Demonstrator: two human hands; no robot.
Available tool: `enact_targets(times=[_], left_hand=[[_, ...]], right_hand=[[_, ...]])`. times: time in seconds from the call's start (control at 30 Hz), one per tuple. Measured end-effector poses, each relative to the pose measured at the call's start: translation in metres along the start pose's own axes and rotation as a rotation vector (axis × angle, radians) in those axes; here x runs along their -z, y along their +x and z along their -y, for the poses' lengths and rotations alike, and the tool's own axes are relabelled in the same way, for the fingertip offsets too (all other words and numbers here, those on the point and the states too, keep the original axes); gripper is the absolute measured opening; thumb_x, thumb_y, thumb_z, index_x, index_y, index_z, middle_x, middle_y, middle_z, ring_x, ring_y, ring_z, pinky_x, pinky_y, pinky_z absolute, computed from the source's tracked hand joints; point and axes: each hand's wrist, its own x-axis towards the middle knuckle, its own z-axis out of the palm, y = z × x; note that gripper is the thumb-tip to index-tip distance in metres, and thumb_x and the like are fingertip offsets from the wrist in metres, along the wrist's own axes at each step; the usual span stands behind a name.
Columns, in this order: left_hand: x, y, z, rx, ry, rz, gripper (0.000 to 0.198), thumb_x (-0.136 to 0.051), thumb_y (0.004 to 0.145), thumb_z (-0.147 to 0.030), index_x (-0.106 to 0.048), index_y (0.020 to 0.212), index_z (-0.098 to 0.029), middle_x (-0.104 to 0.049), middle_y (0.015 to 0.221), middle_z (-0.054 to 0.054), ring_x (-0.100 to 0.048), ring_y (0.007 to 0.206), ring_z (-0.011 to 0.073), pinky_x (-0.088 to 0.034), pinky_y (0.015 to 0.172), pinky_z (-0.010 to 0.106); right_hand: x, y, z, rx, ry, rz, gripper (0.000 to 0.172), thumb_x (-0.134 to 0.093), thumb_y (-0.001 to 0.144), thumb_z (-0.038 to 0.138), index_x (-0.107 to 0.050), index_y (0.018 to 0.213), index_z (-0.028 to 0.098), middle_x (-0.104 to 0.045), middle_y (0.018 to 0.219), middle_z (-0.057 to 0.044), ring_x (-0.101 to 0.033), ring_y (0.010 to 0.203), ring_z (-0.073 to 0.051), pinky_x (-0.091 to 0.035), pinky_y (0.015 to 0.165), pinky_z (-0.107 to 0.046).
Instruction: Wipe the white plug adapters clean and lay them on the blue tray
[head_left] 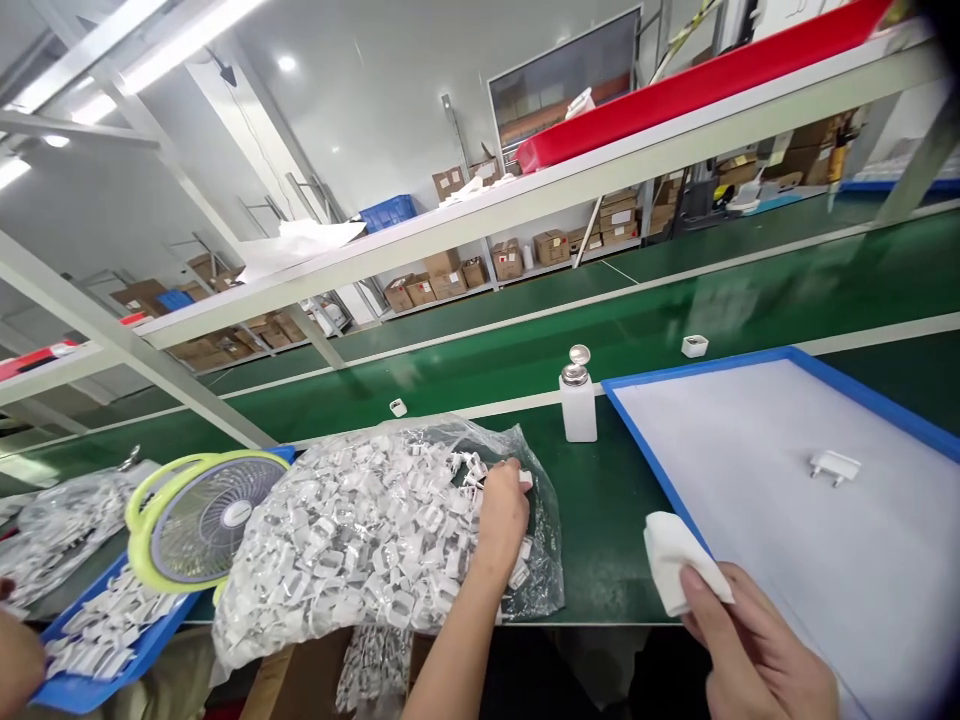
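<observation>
My left hand (504,515) reaches into the open side of a clear plastic bag (546,550) full of small white plastic parts (375,530). Its fingers are bent round something at the bag's mouth, which I cannot make out. A folded white cloth (671,560) is pinched between the thumb and fingers of my right hand (750,640), at the near left edge of a blue-rimmed tray (652,455). One white plug-like part (835,467) lies on the tray's white lining. Upright between bag and tray stands a white bottle with a metal top (578,410).
A green-rimmed fan (202,520) stands left of the bag. Beyond it are a blue tray of white parts (112,630) and a person's arm (16,655). Two small white pieces (398,408) (694,346) sit on the green belt (487,365). A shelf (420,240) crosses above.
</observation>
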Motion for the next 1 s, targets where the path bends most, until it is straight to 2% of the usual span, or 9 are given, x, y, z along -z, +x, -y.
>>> enact_targets(times=[0.13, 0.23, 0.3, 0.43, 0.53, 0.63, 0.73, 0.83, 1.0], left_hand=[[0.007, -0.013, -0.018, -0.237, -0.019, 0.298, 0.037, -0.054, 0.084, -0.001, -0.073, 0.108, -0.022, -0.071, 0.101, 0.005, -0.066, 0.097, 0.0205, -0.048, 0.086, 0.028], [-0.004, -0.015, -0.034, -0.406, -0.025, 0.529, 0.037, -0.057, 0.078, 0.002, -0.076, 0.088, -0.028, -0.067, 0.093, 0.0, -0.066, 0.095, 0.0175, -0.049, 0.079, 0.022], [-0.016, -0.013, -0.044, -0.445, -0.007, 0.573, 0.04, -0.055, 0.071, 0.008, -0.074, 0.081, -0.026, -0.065, 0.092, 0.001, -0.065, 0.094, 0.0181, -0.05, 0.073, 0.021], [-0.032, -0.024, -0.056, -0.389, 0.016, 0.381, 0.05, -0.039, 0.084, 0.009, -0.063, 0.117, -0.02, -0.06, 0.118, 0.011, -0.058, 0.113, 0.0241, -0.05, 0.094, 0.035], [-0.032, -0.063, -0.05, -0.288, -0.087, 0.132, 0.039, -0.03, 0.101, -0.008, -0.053, 0.131, -0.018, -0.056, 0.127, 0.015, -0.054, 0.122, 0.0252, -0.045, 0.105, 0.042], [-0.034, -0.113, -0.033, -0.173, -0.197, 0.027, 0.035, -0.053, 0.1, -0.027, -0.052, 0.134, -0.022, -0.059, 0.13, 0.013, -0.059, 0.119, 0.0266, -0.052, 0.097, 0.039], [-0.042, -0.141, -0.019, -0.1, -0.193, 0.008, 0.039, -0.062, 0.094, -0.025, -0.058, 0.133, -0.021, -0.064, 0.129, 0.013, -0.06, 0.121, 0.0294, -0.053, 0.1, 0.042], [-0.051, -0.136, -0.019, -0.118, -0.208, 0.042, 0.032, -0.052, 0.097, -0.015, -0.064, 0.127, -0.019, -0.066, 0.126, 0.013, -0.06, 0.12, 0.0283, -0.05, 0.105, 0.046], [-0.059, -0.108, -0.021, -0.275, -0.265, 0.082, 0.035, -0.039, 0.1, -0.008, -0.063, 0.124, -0.02, -0.063, 0.125, 0.012, -0.059, 0.12, 0.0231, -0.05, 0.107, 0.043]], right_hand=[[-0.004, 0.003, 0.0, -0.12, 0.02, -0.04, 0.033, -0.068, 0.089, 0.05, -0.071, 0.096, 0.019, -0.061, 0.074, -0.001, -0.061, 0.068, -0.018, -0.047, 0.054, -0.022], [-0.003, 0.005, -0.003, -0.142, 0.028, -0.062, 0.033, -0.067, 0.089, 0.052, -0.069, 0.088, 0.019, -0.056, 0.068, 0.0, -0.057, 0.066, -0.017, -0.045, 0.052, -0.023], [-0.003, 0.009, -0.005, -0.14, 0.031, -0.064, 0.035, -0.066, 0.09, 0.053, -0.067, 0.084, 0.019, -0.054, 0.068, 0.0, -0.056, 0.066, -0.017, -0.044, 0.052, -0.023], [-0.002, 0.011, -0.009, -0.128, 0.003, -0.053, 0.037, -0.064, 0.091, 0.055, -0.064, 0.081, 0.019, -0.06, 0.077, -0.003, -0.057, 0.07, -0.017, -0.045, 0.054, -0.023], [-0.006, -0.001, -0.015, -0.121, -0.041, -0.053, 0.037, -0.061, 0.093, 0.056, -0.063, 0.083, 0.02, -0.059, 0.075, -0.002, -0.057, 0.068, -0.017, -0.047, 0.056, -0.024], [-0.017, -0.023, -0.023, -0.093, -0.079, -0.012, 0.032, -0.055, 0.099, 0.05, -0.066, 0.092, 0.021, -0.06, 0.078, -0.002, -0.058, 0.067, -0.016, -0.048, 0.061, -0.024], [-0.029, -0.037, -0.031, -0.025, -0.146, 0.084, 0.032, -0.048, 0.103, 0.046, -0.068, 0.101, 0.022, -0.065, 0.092, -0.005, -0.061, 0.073, -0.016, -0.048, 0.066, -0.025], [-0.036, -0.031, -0.04, 0.022, -0.221, 0.126, 0.036, -0.044, 0.103, 0.046, -0.069, 0.103, 0.02, -0.065, 0.098, -0.007, -0.063, 0.079, -0.019, -0.049, 0.069, -0.028], [-0.035, -0.006, -0.045, 0.051, -0.257, 0.192, 0.039, -0.043, 0.104, 0.048, -0.068, 0.091, 0.02, -0.062, 0.083, -0.004, -0.063, 0.071, -0.018, -0.049, 0.066, -0.027]])
